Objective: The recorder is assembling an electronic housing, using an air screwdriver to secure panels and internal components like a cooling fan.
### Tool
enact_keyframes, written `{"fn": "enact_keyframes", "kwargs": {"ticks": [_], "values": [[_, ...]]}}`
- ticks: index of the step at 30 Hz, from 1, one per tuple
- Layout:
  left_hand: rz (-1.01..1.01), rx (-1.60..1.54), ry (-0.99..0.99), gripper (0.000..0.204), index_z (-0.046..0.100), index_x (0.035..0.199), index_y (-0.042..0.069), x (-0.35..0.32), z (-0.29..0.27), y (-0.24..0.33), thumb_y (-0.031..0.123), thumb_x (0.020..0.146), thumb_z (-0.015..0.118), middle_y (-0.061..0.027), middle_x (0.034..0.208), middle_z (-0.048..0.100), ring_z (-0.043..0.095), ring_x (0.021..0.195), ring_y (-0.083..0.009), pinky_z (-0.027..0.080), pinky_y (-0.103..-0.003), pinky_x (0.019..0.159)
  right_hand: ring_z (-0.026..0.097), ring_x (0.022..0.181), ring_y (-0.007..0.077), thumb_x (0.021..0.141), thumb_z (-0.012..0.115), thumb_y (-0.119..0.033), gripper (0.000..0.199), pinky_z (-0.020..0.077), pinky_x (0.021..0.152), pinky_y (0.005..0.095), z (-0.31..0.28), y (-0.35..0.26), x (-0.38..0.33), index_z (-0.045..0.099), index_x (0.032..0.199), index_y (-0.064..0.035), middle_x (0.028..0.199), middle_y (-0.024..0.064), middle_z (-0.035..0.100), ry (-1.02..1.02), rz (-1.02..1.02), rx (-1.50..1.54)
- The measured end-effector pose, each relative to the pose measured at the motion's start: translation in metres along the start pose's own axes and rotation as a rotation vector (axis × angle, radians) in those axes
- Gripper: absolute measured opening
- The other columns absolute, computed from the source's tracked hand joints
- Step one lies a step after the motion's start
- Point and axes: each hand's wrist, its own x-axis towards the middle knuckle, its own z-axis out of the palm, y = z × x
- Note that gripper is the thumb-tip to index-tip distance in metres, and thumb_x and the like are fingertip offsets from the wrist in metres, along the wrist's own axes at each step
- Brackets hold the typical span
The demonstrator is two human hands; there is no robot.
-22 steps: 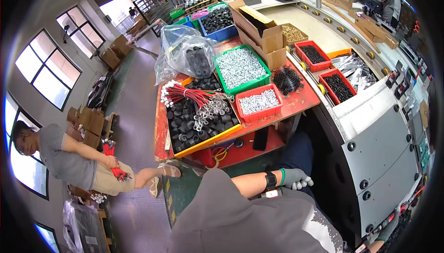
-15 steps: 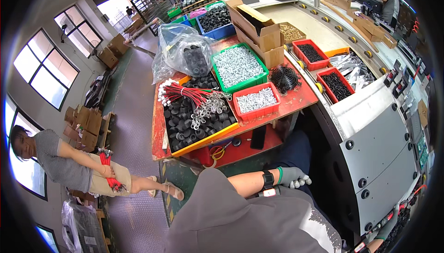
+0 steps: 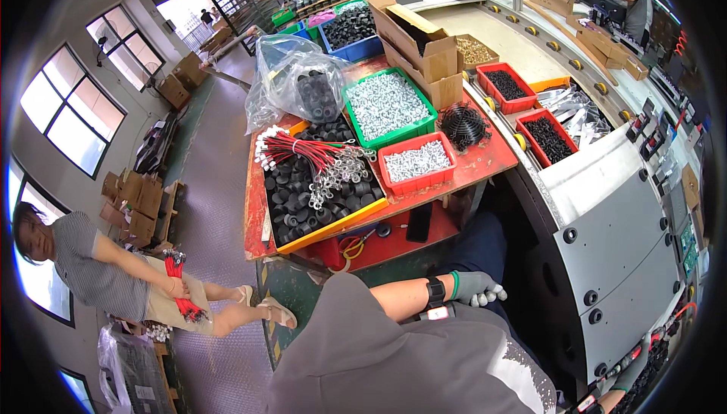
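My left hand (image 3: 478, 288), in a grey glove with pale fingertips and a green cuff, rests curled over my lap. Whatever its fingers may hold is hidden. At the lower right rim, my right hand (image 3: 630, 374) wears a similar glove and closes around a slim red-and-black power screwdriver (image 3: 630, 361). That tool lies beside the lower edge of a large grey panel (image 3: 628, 263) fitted with round black feet (image 3: 591, 298). Beyond my left hand, a red bench (image 3: 485, 163) carries an orange-edged bin (image 3: 333, 226) of black caps, with a bundle of red-and-black wires (image 3: 307, 149) on top.
Green (image 3: 433, 125) and red (image 3: 420, 185) trays of small metal parts stand on the bench, near open cardboard boxes (image 3: 424, 58). Scissors (image 3: 352, 247) and a phone (image 3: 419, 222) lie on the lower shelf. A person (image 3: 106, 263) holding red wires stands in the left aisle.
The view has shifted slightly. The person in the aisle has moved a little, and a person at the back has changed posture. My hands stay nearly where they were.
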Motion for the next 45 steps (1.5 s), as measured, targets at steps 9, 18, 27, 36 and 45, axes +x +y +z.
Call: {"fn": "enact_keyframes", "kwargs": {"ticks": [9,18,27,36,45], "values": [[0.017,0.004,0.037,0.025,0.06,0.117,0.008,-0.004,0.004,0.001,0.024,0.107,0.043,0.0071,0.067,0.044,0.033,0.048,-0.0026,0.025,-0.018,0.038,0.059,0.111,0.0158,0.101,0.056,-0.04,0.055,0.0487,0.097,0.031,-0.015,0.004,0.012,0.053,0.139,-0.0005,0.128,0.0046,0.06,-0.065,0.025,0.038],[0.005,-0.018,0.005,0.029,0.059,0.123,0.005,-0.002,0.001,0.0,0.023,0.107,0.042,0.0061,0.069,0.043,0.032,0.049,-0.0035,0.026,-0.018,0.039,0.056,0.117,0.0149,0.103,0.053,-0.037,0.053,0.0457,0.101,0.0307,0.04,-0.017,-0.033,0.052,0.14,0.0003,0.131,0.0037,0.058,0.199,0.062,-0.053],[-0.001,-0.001,0.011,0.032,0.057,0.126,0.005,0.002,-0.002,-0.001,0.025,0.108,0.041,0.0065,0.069,0.041,0.031,0.05,-0.0037,0.027,-0.019,0.04,0.053,0.124,0.0171,0.103,0.052,-0.035,0.054,0.043,0.105,0.0313,0.032,-0.012,-0.023,0.05,0.143,0.0001,0.139,0.0051,0.055,0.243,-0.021,-0.086],[-0.024,0.001,-0.053,0.028,0.059,0.122,0.006,-0.004,0.0,0.001,0.024,0.107,0.042,0.0082,0.064,0.038,0.03,0.048,-0.0032,0.025,-0.019,0.039,0.052,0.125,0.0197,0.101,0.053,-0.038,0.058,0.0416,0.107,0.0337,-0.017,0.006,0.011,0.048,0.144,0.0006,0.14,0.0079,0.054,-0.037,0.001,0.081],[0.7,-0.427,-0.373,0.044,0.057,0.13,0.005,-0.068,0.026,0.091,0.032,0.096,0.066,-0.0033,0.105,0.062,0.06,0.1,-0.0199,0.051,-0.034,0.087,0.061,0.101,0.0119,0.097,0.063,-0.03,0.042,0.0466,0.093,0.0279,0.004,0.01,-0.004,0.067,0.122,0.0032,0.111,0.0033,0.068,0.147,-0.247,-0.103]]}}
